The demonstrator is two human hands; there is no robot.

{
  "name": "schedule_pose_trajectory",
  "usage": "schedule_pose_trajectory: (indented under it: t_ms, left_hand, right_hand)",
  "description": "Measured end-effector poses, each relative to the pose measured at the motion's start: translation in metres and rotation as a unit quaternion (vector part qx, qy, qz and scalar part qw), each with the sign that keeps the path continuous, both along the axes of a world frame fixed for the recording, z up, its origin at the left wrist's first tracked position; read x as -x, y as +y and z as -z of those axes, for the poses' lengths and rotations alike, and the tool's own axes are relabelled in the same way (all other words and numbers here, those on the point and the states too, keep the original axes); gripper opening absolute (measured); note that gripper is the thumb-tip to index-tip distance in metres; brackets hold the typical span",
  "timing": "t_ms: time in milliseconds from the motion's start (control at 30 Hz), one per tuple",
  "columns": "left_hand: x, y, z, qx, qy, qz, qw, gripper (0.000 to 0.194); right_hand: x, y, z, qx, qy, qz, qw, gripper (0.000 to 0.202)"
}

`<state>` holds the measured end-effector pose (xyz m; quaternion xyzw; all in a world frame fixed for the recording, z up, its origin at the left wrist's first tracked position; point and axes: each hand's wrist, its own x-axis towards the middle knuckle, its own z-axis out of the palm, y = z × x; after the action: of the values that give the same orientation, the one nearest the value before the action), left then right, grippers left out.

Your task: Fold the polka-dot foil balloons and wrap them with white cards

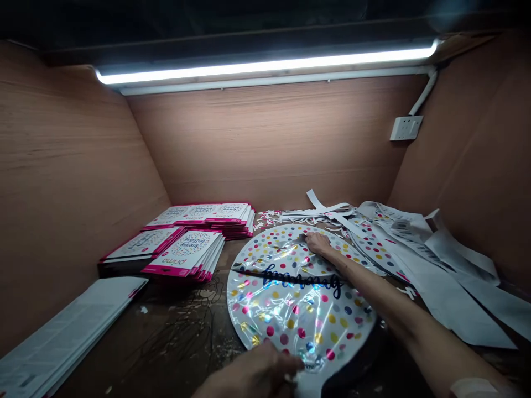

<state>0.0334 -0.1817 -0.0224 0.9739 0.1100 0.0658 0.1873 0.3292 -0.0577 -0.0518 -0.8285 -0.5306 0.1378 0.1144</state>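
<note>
A flat, shiny round foil balloon with coloured dots lies on the dark tabletop, its blue lettering upside down to me. A crease runs across its middle, bunching the far half. My right hand reaches over the balloon, fingers closed on the foil near its far edge, where a small dark patch shows. At the near edge, beside the white neck, my left hand is slightly blurred, with fingers curled in a pinch on the balloon. Part of that grip is hidden.
Pink-and-white printed packets stand in stacks at the back left. Folded white sheets lie at the near left. White paper strips and more dotted foil are heaped on the right. Wooden panels enclose the bench under a tube light.
</note>
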Motion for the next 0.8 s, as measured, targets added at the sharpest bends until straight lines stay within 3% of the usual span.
schedule_pose_trajectory:
  t_ms: [100,167,267,333,400,467,500,533,567,667,800]
  left_hand:
    - [-0.022,0.05,-0.02,-0.033,-0.073,-0.179,0.981,0.03]
    - [-0.039,0.094,-0.018,-0.096,-0.043,-0.277,0.955,0.033]
    - [-0.051,0.148,0.004,-0.136,0.089,-0.331,0.93,0.039]
    - [-0.051,0.167,0.024,-0.126,0.138,-0.335,0.923,0.042]
    - [-0.047,0.174,0.041,-0.117,0.148,-0.342,0.921,0.045]
    - [-0.044,0.175,0.051,-0.122,0.152,-0.348,0.917,0.047]
    - [-0.043,0.175,0.053,-0.129,0.154,-0.352,0.914,0.048]
    - [-0.042,0.175,0.054,-0.136,0.156,-0.356,0.911,0.048]
    - [-0.041,0.176,0.054,-0.142,0.158,-0.359,0.909,0.046]
    - [-0.039,0.181,0.051,-0.133,0.164,-0.373,0.903,0.039]
    - [-0.034,0.185,0.044,-0.12,0.107,-0.402,0.902,0.035]
  right_hand:
    - [-0.005,0.01,-0.001,-0.002,-0.02,-0.001,1.0,0.03]
    - [-0.009,0.013,-0.01,-0.014,-0.03,-0.004,0.999,0.029]
    - [-0.011,-0.002,-0.031,-0.06,-0.053,-0.001,0.997,0.032]
    - [-0.007,-0.028,-0.042,-0.11,-0.079,0.003,0.991,0.038]
    - [0.004,-0.064,-0.043,-0.18,-0.096,-0.081,0.976,0.039]
    - [0.015,-0.102,-0.032,-0.234,-0.074,-0.302,0.921,0.033]
    - [0.018,-0.118,-0.022,-0.225,-0.057,-0.384,0.894,0.033]
    - [0.016,-0.133,-0.012,-0.208,-0.046,-0.413,0.885,0.035]
    - [0.01,-0.145,0.0,-0.18,-0.046,-0.389,0.902,0.039]
    - [-0.032,-0.167,0.032,-0.111,-0.082,-0.177,0.975,0.046]
    - [-0.088,-0.181,0.05,-0.133,-0.035,-0.06,0.989,0.048]
